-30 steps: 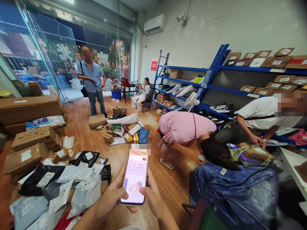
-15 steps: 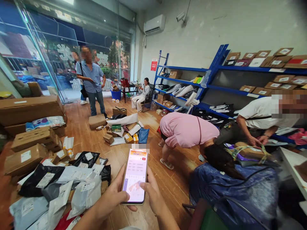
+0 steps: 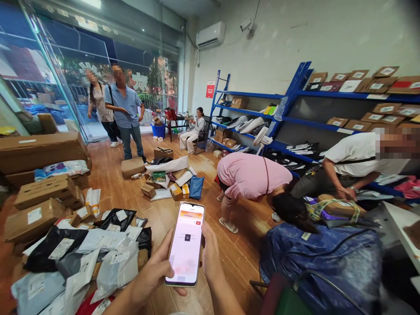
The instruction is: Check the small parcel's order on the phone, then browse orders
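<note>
A lit smartphone (image 3: 188, 256) stands upright in front of me, tilted slightly to the right. Its screen shows a mostly white page with an orange banner at the top and a small dark loading box in the middle. My left hand (image 3: 159, 264) grips the phone's left edge, with the thumb over the lower left of the screen and fingertips showing below the bottom edge. Along the right edge, my right hand (image 3: 211, 253) is closed against the phone; its thumb rests beside the screen, and its other fingers are hidden behind.
Bagged parcels (image 3: 101, 238) and cartons (image 3: 36, 218) lie on the left floor, with another parcel pile (image 3: 175, 177) ahead. A bent person in pink (image 3: 252, 175) and a person in white (image 3: 354, 151) work by blue shelves (image 3: 256, 94), near a large blue sack (image 3: 321, 262).
My right thumb has moved off the screen to the phone's edge. The keyboard has given way to a loading page. A second person near the glass front has stepped out to the left.
</note>
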Demonstrator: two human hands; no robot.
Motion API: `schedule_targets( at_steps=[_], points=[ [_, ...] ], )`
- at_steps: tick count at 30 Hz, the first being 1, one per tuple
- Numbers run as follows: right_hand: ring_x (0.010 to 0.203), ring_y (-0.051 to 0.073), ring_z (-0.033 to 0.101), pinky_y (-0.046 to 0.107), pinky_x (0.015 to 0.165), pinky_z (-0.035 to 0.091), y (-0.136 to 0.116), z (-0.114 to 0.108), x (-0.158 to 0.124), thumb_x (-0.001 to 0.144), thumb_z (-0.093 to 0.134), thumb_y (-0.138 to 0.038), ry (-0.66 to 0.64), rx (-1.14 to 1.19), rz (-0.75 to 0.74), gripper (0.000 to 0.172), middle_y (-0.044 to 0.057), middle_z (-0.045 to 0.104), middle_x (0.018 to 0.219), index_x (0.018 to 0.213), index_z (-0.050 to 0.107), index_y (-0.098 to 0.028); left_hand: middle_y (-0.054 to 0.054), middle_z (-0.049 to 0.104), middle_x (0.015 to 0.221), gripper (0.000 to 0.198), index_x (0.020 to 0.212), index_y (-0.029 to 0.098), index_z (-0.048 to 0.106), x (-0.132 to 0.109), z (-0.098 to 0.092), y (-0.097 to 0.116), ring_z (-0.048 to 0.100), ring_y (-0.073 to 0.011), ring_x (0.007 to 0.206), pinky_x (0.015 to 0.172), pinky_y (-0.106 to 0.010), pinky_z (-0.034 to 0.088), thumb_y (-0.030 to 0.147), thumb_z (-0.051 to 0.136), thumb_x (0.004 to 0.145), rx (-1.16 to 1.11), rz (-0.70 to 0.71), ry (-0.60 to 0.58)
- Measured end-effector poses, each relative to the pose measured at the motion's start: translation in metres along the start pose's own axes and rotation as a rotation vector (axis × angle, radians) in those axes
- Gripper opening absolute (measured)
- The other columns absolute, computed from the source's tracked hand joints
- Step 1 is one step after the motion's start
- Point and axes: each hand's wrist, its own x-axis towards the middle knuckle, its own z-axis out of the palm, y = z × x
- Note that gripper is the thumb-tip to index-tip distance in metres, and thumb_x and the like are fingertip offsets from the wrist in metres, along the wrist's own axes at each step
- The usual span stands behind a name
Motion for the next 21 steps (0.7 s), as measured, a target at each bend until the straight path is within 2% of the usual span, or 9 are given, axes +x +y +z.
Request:
schedule_targets(
  at_steps=[5, 11, 17, 21],
  points=[
    [0.078, 0.017, 0.06, 0.024, 0.071, 0.045, -0.002, 0.002, -0.003, 0.077, 0.048, -0.052, -0.02, -0.054, -0.025, 0.041, 0.002, 0.07, 0.082, 0.088, 0.066, -0.017, -0.007, 0.049, 0.128, 0.106, 0.139, 0.029, -0.02, 0.0, 0.0, 0.001, 0.059, -0.0246, 0.09, 0.056, -0.032, 0.057, 0.006, 0.042, 0.056, -0.002, 0.024, 0.024],
    [0.066, 0.016, 0.059, 0.024, 0.06, 0.046, -0.003, 0.005, -0.002, 0.072, 0.055, -0.044, -0.069, 0.042, 0.003, 0.032, 0.001, 0.068, 0.072, 0.084, 0.064, -0.016, -0.01, 0.052, 0.126, 0.108, 0.137, 0.023, -0.027, 0.0, 0.0, 0.003, 0.06, -0.0245, 0.088, 0.055, -0.032, 0.056, 0.006, 0.042, 0.055, -0.008, 0.022, 0.023],
    [0.066, 0.016, 0.06, 0.024, 0.061, 0.046, 0.003, 0.005, 0.001, 0.072, 0.059, -0.048, -0.089, 0.065, 0.014, 0.036, 0.002, 0.068, 0.074, 0.087, 0.064, -0.016, -0.01, 0.053, 0.123, 0.109, 0.136, 0.024, -0.029, 0.0, 0.001, 0.006, 0.059, -0.0246, 0.087, 0.054, -0.031, 0.056, 0.007, 0.043, 0.055, 0.004, 0.021, 0.028],
    [0.074, 0.018, 0.061, 0.025, 0.065, 0.048, -0.003, 0.012, -0.004, 0.072, 0.057, -0.05, -0.09, 0.116, 0.014, 0.038, 0.004, 0.07, 0.081, 0.089, 0.066, -0.017, -0.008, 0.048, 0.13, 0.108, 0.134, 0.029, -0.03, 0.0, -0.004, 0.007, 0.059, -0.0268, 0.092, 0.055, -0.031, 0.056, 0.006, 0.043, 0.058, -0.022, 0.025, -0.011]
  ],
)
